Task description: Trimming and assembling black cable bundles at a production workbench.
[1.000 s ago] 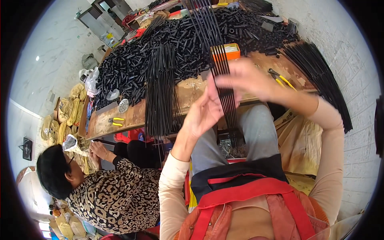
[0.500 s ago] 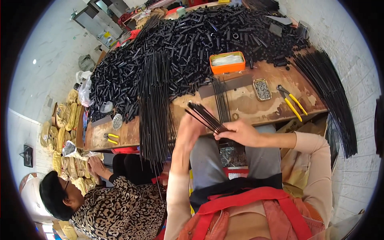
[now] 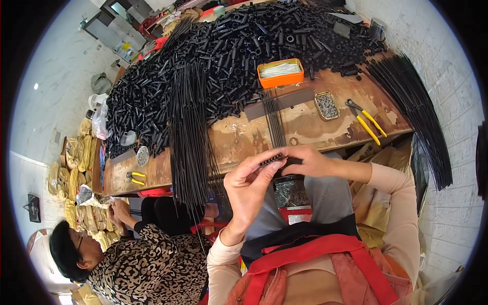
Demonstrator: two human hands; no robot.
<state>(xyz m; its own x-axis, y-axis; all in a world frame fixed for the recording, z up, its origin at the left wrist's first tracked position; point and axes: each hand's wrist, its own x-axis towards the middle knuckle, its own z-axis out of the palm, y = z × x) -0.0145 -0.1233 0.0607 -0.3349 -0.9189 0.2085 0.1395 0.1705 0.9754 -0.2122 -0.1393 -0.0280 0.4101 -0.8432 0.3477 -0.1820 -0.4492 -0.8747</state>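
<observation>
A small bundle of thin black rods [image 3: 272,159] is held above the table's front edge, its dark ends lined up in a row toward me. My left hand [image 3: 250,187] pinches it between thumb and fingers. My right hand [image 3: 309,161] closes round the bundle from the other side, its fingertips meeting the left ones. The fingers hide most of the rods' length. Just beyond my hands, more thin black rods [image 3: 275,124] lie on the table, running under a flat dark strip [image 3: 297,100] toward an orange box [image 3: 281,80] of pale thin strips.
Black tubular parts [image 3: 229,46] heap across the back of the wooden table [image 3: 229,147]. Long black rods [image 3: 189,132] overhang its edge at left, others [image 3: 414,112] at right. A tray of metal bits [image 3: 326,105] and yellow-handled pliers [image 3: 367,122] lie right. Another person [image 3: 147,264] sits left.
My left hand has come in to pinch the rods. The bundle, fanned out in my right hand before, now has its ends turned toward me. The view has shifted slightly.
</observation>
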